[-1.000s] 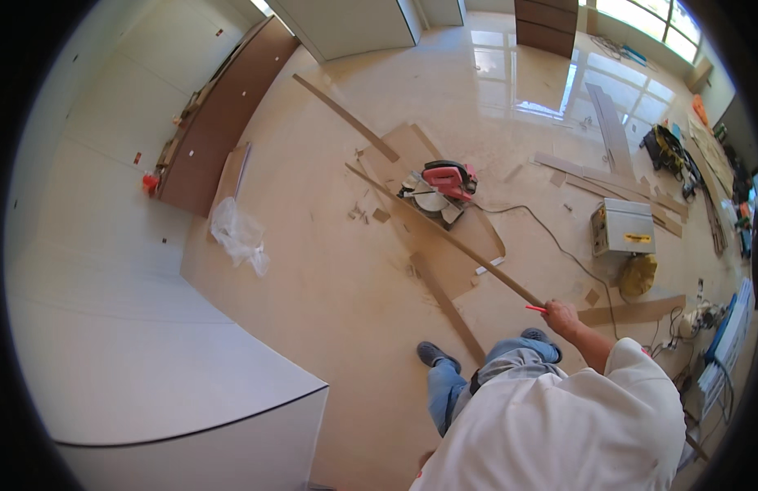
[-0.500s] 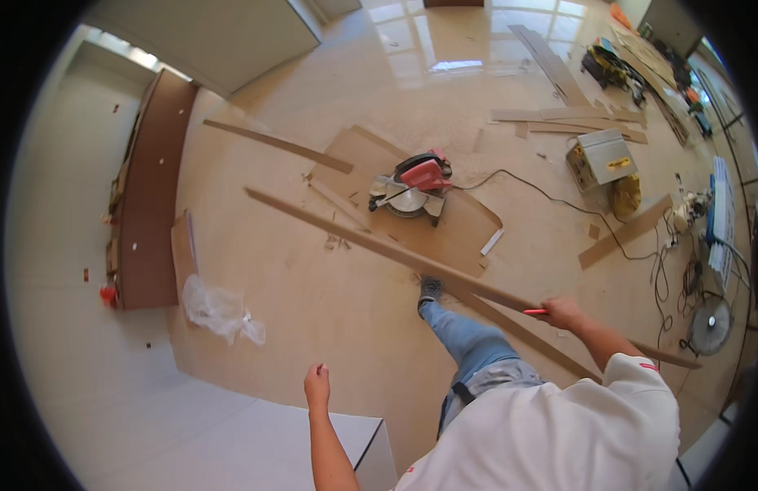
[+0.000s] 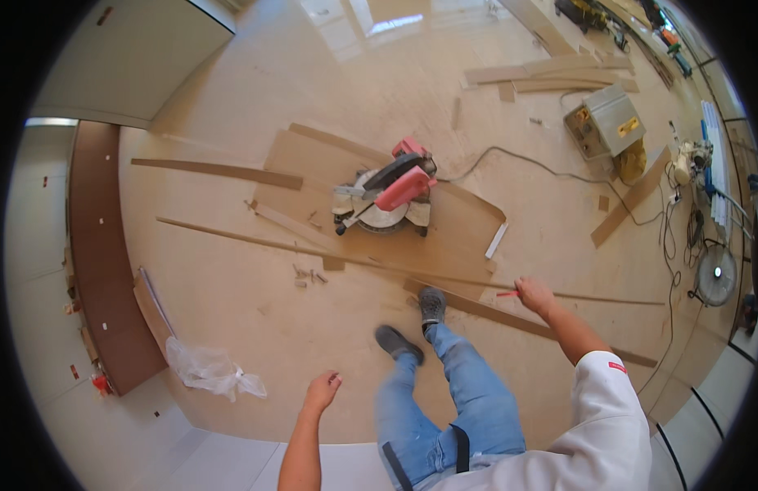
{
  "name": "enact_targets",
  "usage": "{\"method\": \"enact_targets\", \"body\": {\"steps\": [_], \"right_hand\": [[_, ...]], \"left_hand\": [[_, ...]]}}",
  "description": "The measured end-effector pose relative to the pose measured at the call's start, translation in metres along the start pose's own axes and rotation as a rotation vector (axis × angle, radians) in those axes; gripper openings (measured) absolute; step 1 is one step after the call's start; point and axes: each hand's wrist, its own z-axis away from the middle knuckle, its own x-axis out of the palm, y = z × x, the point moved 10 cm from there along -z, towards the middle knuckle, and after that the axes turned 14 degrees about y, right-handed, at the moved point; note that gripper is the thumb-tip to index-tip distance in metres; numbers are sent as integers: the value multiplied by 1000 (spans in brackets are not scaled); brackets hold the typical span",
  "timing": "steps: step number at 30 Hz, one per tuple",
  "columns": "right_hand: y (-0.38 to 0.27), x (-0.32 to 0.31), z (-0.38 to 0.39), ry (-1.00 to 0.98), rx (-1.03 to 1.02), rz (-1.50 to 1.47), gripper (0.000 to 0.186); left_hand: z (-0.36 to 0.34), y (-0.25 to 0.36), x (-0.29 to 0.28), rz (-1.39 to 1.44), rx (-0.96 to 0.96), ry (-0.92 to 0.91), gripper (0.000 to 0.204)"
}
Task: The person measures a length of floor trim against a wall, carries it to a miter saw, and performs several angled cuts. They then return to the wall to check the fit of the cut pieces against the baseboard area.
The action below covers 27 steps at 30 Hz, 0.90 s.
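My right hand (image 3: pixel 534 295) is closed around a long, thin brown board (image 3: pixel 313 252), seen nearly edge-on and reaching far out to both sides. A red pen-like stick (image 3: pixel 507 294) pokes out of the same hand to the left. My left hand (image 3: pixel 322 390) hangs at the lower middle with its fingers curled in, and nothing shows in it. Beyond the board, a red miter saw (image 3: pixel 401 190) stands on a flattened cardboard sheet (image 3: pixel 293 151). Another brown board (image 3: pixel 510 313) lies on the floor just beyond my feet.
A brown strip (image 3: pixel 215 170) lies left of the saw, and small offcuts (image 3: pixel 311 277) lie nearer me. The saw's cord (image 3: pixel 551 172) runs right past a metal box (image 3: pixel 604 123). A fan (image 3: pixel 715 274) stands far right. Clear plastic wrap (image 3: pixel 207 368) lies at left, near a brown panel (image 3: pixel 109 245).
The long board in my right hand has turned from showing its broad face to its thin edge. Both my feet now show, and the view has shifted. My left hand stays curled.
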Motion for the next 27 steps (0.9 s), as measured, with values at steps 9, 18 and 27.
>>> {"method": "enact_targets", "body": {"steps": [9,18,27], "right_hand": [[106,130,-116,138,164,151,8],[203,244,-161,236,303,360,8],[268,236,-144,494,493,546,7]], "left_hand": [[-274,11,100,-120,207,-91,40],[-539,6,163,-149,254,281,57],[-617,37,190,51,539,641,55]]}}
